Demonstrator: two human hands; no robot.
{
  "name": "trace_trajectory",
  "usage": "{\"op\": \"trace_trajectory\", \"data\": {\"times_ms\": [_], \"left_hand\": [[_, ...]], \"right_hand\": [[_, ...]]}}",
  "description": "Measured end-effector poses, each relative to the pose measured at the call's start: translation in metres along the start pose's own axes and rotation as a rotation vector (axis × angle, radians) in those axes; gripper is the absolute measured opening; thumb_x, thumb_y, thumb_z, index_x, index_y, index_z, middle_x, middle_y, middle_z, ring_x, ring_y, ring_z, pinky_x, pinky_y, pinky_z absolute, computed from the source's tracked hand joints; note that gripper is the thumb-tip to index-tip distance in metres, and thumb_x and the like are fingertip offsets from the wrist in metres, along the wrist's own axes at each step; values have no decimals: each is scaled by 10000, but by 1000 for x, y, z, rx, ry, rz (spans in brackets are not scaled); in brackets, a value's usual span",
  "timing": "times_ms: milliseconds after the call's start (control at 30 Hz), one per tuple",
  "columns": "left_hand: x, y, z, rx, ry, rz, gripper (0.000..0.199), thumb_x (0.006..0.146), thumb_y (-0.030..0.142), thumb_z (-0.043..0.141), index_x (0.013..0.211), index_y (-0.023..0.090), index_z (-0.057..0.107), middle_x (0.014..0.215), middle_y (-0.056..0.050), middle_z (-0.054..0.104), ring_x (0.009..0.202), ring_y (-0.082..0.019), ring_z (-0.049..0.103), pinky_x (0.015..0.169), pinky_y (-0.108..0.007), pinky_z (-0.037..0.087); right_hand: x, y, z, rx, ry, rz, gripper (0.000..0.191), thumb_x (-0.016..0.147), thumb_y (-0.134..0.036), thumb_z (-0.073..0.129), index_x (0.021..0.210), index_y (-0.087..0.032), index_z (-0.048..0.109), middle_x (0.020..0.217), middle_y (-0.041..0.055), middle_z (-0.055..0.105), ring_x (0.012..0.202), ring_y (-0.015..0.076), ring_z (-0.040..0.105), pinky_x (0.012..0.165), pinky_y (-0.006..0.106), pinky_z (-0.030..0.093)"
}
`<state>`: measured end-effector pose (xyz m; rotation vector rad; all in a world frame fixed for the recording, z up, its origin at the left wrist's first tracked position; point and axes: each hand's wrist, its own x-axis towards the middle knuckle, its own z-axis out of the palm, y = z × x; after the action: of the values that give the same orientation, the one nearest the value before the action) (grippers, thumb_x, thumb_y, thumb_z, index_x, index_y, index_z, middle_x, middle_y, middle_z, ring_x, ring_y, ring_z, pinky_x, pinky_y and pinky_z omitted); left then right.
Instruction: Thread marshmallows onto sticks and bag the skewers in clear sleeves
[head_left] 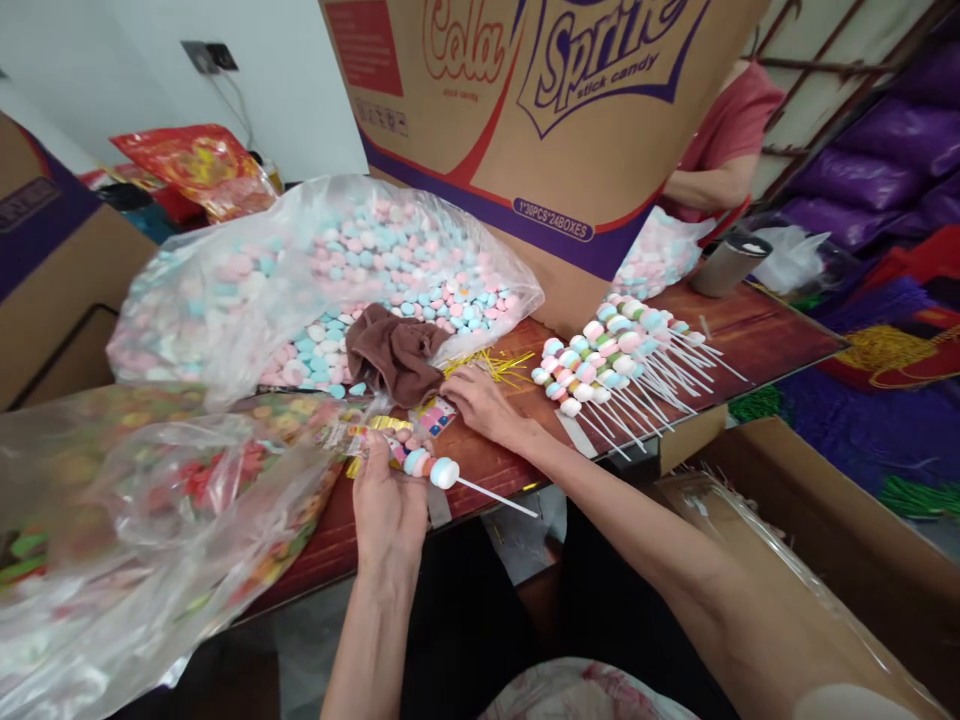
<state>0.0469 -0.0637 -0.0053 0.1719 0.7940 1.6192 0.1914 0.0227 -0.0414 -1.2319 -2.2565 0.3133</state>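
Observation:
In my left hand (390,490) is a candy skewer (444,472), its pastel candies strung on a white stick that points right and toward me. The fingers are closed round its far part. My right hand (481,402) reaches across the table's front, fingers bent and closed; anything in them is hidden. Beside those fingers lie gold twist ties (510,368) and a small printed wrapper (435,418). A brown cloth (394,352) lies crumpled just beyond both hands. To the right, finished candy skewers (607,350) lie in a pile, sticks toward me.
A big clear bag of pastel candies (322,250) covers the back left. Another plastic bag (217,500) hangs over the front left edge. A tall carton (487,130) stands behind, and an open box (795,500) sits at lower right. Across the table is a person's arm (709,187).

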Motion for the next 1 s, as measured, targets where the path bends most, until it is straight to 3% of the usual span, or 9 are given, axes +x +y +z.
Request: {"op": "trace_trajectory", "data": {"times_ms": [167,300,367,467,533,633,800,900,1000], "left_hand": [[5,-6,4,-20,43,-17,193,908,321,632,838,157,556,753,2,559,645,-86,546,694,-266,521],[10,-14,10,-35,49,18,194,878,289,677,829,168,533,734,14,572,626,-73,550,661,-225,496],[11,-17,12,-29,43,58,203,863,277,697,824,170,529,728,20,577,621,-68,553,633,-205,476],[13,-23,11,28,16,98,238,837,328,725,838,180,539,728,28,588,623,-73,567,635,-214,475],[14,-29,10,76,-6,95,268,818,365,741,838,183,545,727,27,598,633,-82,582,652,-230,485],[12,-38,9,125,-54,45,298,792,391,762,842,178,560,761,14,624,655,-94,605,653,-239,488],[7,-42,11,126,-135,-94,304,811,425,736,845,162,588,818,-10,639,707,-112,627,634,-239,493],[7,-40,12,150,-126,-86,271,833,401,717,832,164,586,823,-16,641,725,-126,631,620,-246,499],[6,-40,13,176,-142,-109,260,845,400,703,840,167,587,804,-20,643,742,-145,643,599,-249,490]], "right_hand": [[-33,4,-15,258,187,72,232,932,-96,463,924,-178,680,978,79,669,973,196,579,934,351,439],[-60,-9,-34,503,213,236,181,936,-212,512,903,-175,687,923,66,685,881,187,610,842,338,482],[-74,-22,-47,727,130,365,257,966,-315,481,900,-167,680,847,53,685,745,158,611,727,300,502],[-95,-43,-61,969,-140,492,273,947,-398,523,958,-164,664,797,31,682,609,120,589,580,238,475],[-107,-54,-62,897,-173,504,202,917,-355,576,907,-173,662,687,-14,633,534,98,525,517,210,414],[-117,-63,-52,642,-12,446,223,955,-300,518,827,-182,658,627,-26,591,559,104,508,563,219,405],[-132,-61,-35,201,188,218,245,985,-222,450,999,-174,690,798,68,703,690,152,623,686,263,467],[-140,-57,-38,25,216,136,253,979,-191,457,1068,-178,694,761,77,702,665,159,630,675,272,477],[-142,-54,-41,-10,210,86,262,981,-177,454,1075,-186,698,690,54,668,616,148,603,644,270,470]]}}
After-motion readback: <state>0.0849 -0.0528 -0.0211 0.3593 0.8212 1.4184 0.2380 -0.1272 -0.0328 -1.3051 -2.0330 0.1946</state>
